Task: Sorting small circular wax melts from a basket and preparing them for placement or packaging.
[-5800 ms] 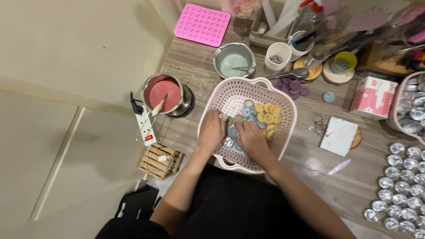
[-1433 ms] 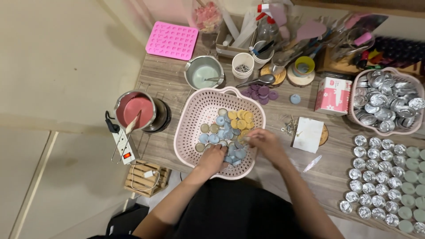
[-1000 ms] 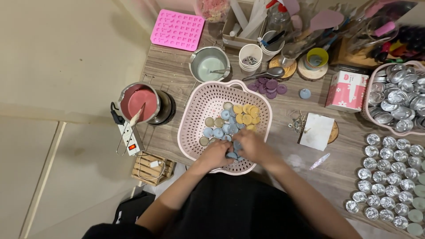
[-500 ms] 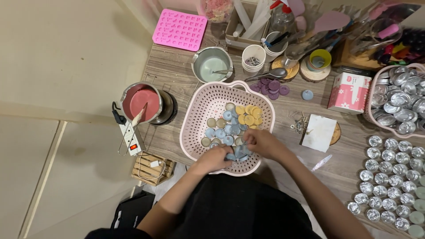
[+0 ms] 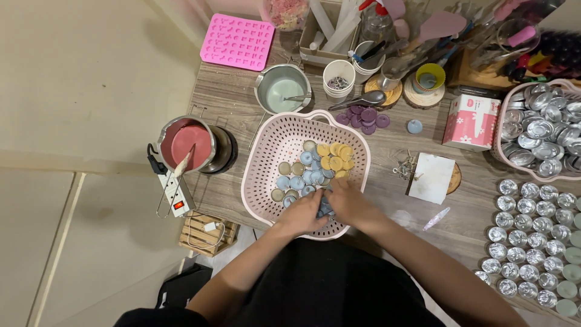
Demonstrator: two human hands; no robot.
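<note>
Where left hand [image 5: 305, 213] meets right hand [image 5: 347, 203] (grips unclear), blue discs [image 5: 325, 208] hide.

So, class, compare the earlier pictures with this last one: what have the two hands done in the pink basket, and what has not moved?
Both hands, left hand and right hand, have drawn back from the middle of the pink basket to its near edge, fingers working together on blue discs. The red pot, pink mould and silver cups stayed put.
</note>
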